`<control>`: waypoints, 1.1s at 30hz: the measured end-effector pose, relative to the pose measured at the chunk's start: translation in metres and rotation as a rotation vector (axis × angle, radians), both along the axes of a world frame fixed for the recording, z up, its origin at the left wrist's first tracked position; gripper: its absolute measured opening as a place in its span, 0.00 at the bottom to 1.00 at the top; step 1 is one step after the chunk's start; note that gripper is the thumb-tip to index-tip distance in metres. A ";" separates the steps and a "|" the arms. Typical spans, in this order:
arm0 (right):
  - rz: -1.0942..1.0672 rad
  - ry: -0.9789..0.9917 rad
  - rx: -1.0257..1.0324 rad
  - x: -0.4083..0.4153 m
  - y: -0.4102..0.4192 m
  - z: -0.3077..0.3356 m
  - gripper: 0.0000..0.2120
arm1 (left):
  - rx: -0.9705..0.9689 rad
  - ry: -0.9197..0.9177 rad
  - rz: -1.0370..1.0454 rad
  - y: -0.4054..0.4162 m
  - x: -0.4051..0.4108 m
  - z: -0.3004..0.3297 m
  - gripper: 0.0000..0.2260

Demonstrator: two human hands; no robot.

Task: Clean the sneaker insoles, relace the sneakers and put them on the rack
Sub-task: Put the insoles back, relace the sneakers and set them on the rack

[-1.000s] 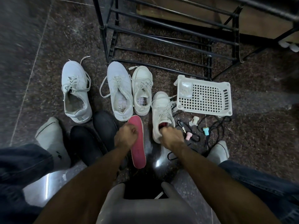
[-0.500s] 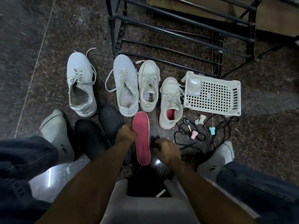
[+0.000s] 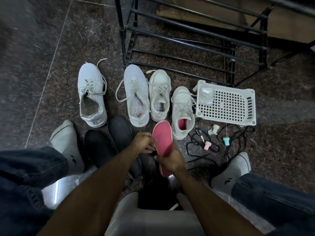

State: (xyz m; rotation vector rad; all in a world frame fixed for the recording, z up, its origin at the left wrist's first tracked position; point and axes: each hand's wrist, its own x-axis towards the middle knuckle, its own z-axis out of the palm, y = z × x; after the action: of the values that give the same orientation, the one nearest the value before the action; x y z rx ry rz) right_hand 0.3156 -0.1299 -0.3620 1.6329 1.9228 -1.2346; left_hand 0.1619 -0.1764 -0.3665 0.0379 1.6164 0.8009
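A pink insole (image 3: 162, 140) is held above the floor between both hands. My left hand (image 3: 143, 142) pinches its left edge near the middle. My right hand (image 3: 171, 159) grips its lower part from the right. Several white sneakers stand in a row on the floor: one apart at the left (image 3: 92, 96), a larger one (image 3: 136, 94), a smaller one (image 3: 159, 94), and one with a pink insole inside (image 3: 182, 111). The black metal shoe rack (image 3: 187, 40) stands behind them.
A white perforated plastic basket (image 3: 226, 103) lies right of the sneakers. Black laces (image 3: 202, 147), keys (image 3: 199, 133) and small pink, teal and white items lie below it. Two black shoes (image 3: 109, 142) sit left of my hands. My socked feet flank the scene, a grey stool below.
My right hand left the rightmost sneaker, moved left and took hold of the pink insole's lower part. The left hand kept its hold on the insole.
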 end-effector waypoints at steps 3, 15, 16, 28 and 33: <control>0.035 -0.042 0.090 -0.001 0.003 0.006 0.30 | 0.040 -0.001 -0.066 0.006 -0.005 0.011 0.07; -0.350 0.301 0.098 0.005 0.012 -0.007 0.26 | 0.217 0.825 -0.466 0.039 -0.025 0.014 0.16; -0.366 0.320 0.115 0.004 0.013 -0.006 0.26 | 0.200 0.899 -0.585 0.043 -0.026 0.014 0.20; -0.489 0.452 0.257 0.006 0.033 0.021 0.41 | 0.094 0.789 -0.984 0.035 0.001 0.027 0.23; -0.376 0.390 0.219 0.006 0.024 0.029 0.49 | 0.100 0.686 -0.832 -0.017 0.043 0.023 0.15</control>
State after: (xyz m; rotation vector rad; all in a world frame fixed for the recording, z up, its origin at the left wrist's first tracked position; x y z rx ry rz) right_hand 0.3216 -0.1055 -0.3333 2.0633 2.0989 -1.6385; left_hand 0.2049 -0.1938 -0.3432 1.0822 1.9425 0.2012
